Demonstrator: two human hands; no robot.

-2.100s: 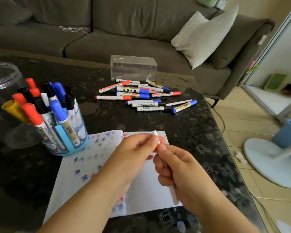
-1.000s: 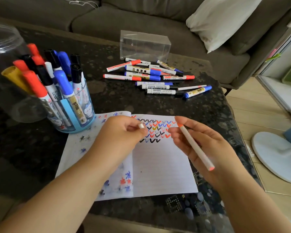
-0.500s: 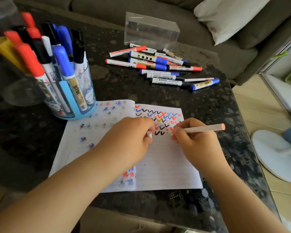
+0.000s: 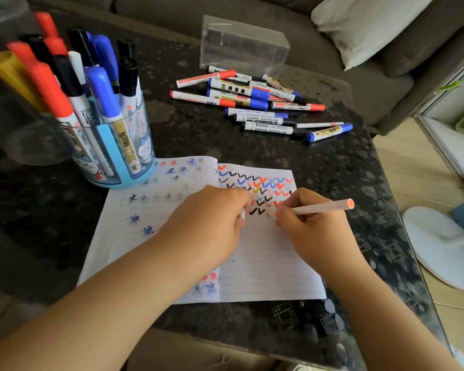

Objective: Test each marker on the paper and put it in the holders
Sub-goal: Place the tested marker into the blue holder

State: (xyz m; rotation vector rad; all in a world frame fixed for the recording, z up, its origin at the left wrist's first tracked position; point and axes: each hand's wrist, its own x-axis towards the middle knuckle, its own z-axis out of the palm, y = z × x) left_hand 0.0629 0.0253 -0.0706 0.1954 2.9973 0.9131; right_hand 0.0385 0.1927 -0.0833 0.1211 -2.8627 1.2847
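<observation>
An open lined notebook (image 4: 268,266) lies on the dark table, its right page filled with rows of coloured check marks. My right hand (image 4: 314,231) grips a thin white marker with an orange end (image 4: 322,207), its tip down on the page below the marks. My left hand (image 4: 209,223) rests on the notebook and pinches the marker's small white cap (image 4: 242,214). A round blue holder (image 4: 113,153) at the left is full of upright markers. A pile of several loose markers (image 4: 255,105) lies behind the notebook.
A clear plastic box (image 4: 244,46) stands behind the pile. A large clear jar (image 4: 16,124) sits at the far left beside the holder. A grey sofa with a white cushion (image 4: 359,25) is beyond the table. The table's edge runs along the right, above a white fan base (image 4: 439,247).
I pulled the cap off the thin marker with my left hand, turned the marker in my right hand and brought its tip down onto the page. The view moved closer to the table.
</observation>
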